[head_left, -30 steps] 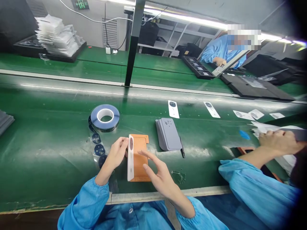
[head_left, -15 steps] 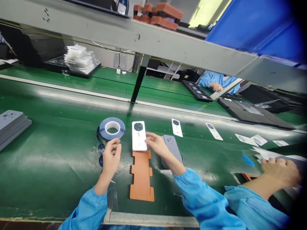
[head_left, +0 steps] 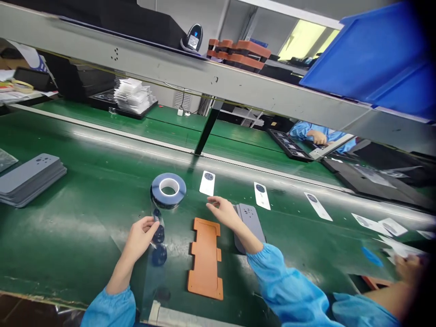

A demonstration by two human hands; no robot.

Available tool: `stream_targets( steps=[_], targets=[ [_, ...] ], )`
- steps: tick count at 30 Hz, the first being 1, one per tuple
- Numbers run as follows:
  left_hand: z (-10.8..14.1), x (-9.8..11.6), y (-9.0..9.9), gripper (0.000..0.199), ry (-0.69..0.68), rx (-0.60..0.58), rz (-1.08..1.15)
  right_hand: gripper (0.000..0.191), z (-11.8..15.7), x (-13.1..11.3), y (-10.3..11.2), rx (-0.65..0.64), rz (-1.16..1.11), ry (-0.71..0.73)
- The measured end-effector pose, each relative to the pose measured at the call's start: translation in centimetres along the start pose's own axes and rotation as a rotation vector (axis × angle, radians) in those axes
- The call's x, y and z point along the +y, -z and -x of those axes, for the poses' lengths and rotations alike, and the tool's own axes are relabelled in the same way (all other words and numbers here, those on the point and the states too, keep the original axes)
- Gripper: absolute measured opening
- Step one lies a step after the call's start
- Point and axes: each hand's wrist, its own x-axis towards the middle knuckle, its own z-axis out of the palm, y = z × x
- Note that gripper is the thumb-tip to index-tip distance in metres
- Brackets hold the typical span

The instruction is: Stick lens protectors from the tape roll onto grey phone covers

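My left hand (head_left: 139,237) pinches the clear film strip with dark round stickers (head_left: 159,255), which runs down from the blue tape roll (head_left: 168,190). My right hand (head_left: 223,211) is empty, its fingers apart, above the top right corner of the orange fixture (head_left: 205,259). Nothing lies in that fixture. Just beyond my right fingertips a white phone-shaped panel (head_left: 207,184) with a dark camera circle lies on the green surface. Grey panels (head_left: 251,225) are stacked beside my right wrist.
More white panels (head_left: 261,196) lie in a row to the right. A person's hand (head_left: 408,268) works at the right edge. Grey panels (head_left: 30,177) are stacked at left. A metal shelf beam (head_left: 163,75) crosses above, with a blue bin (head_left: 368,59) on it.
The white panel has gone from the fixture's top end to the surface beyond it, and my right hand has let go. My left hand has moved down and left onto the film strip. The view has shifted.
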Motion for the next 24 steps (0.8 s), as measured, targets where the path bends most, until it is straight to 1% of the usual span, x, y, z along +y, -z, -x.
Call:
stream_targets(
  steps=[2, 4, 6, 9, 11, 14, 19, 21, 24],
  targets=[
    [0.4, 0.6, -1.0, 0.042, 0.025, -0.092, 0.162, 0.027, 2.3, -1.7, -1.5, -0.068, -0.078, 0.078],
    [0.6, 1.4, -2.3, 0.045, 0.073, -0.185, 0.27, 0.026, 4.2, -3.5, -3.1, -0.14, -0.179, 0.159],
    [0.7, 1.9, -3.2, 0.047, 0.104, -0.269, 0.334, 0.026, 5.7, -5.2, -4.6, -0.195, -0.252, 0.22],
    [0.7, 1.7, -3.8, 0.048, 0.118, -0.319, 0.358, 0.032, 7.2, -7.0, -6.3, -0.229, -0.258, 0.301],
    [0.6, 1.3, -3.8, 0.048, 0.134, -0.303, 0.375, 0.036, 7.8, -7.6, -6.9, -0.188, -0.224, 0.339],
    [0.6, 0.9, -3.6, 0.049, 0.156, -0.243, 0.401, 0.037, 8.9, -7.7, -7.3, -0.106, -0.169, 0.347],
    [0.7, 0.7, -3.8, 0.049, 0.117, -0.195, 0.341, 0.035, 11.0, -6.8, -8.0, -0.139, -0.109, 0.403],
    [0.8, 0.6, -4.1, 0.049, 0.096, -0.185, 0.312, 0.033, 11.5, -6.3, -8.7, -0.088, -0.105, 0.442],
    [0.9, 0.5, -4.3, 0.048, 0.077, -0.158, 0.301, 0.025, 12.1, -5.9, -9.5, 0.03, -0.119, 0.493]
  ],
)
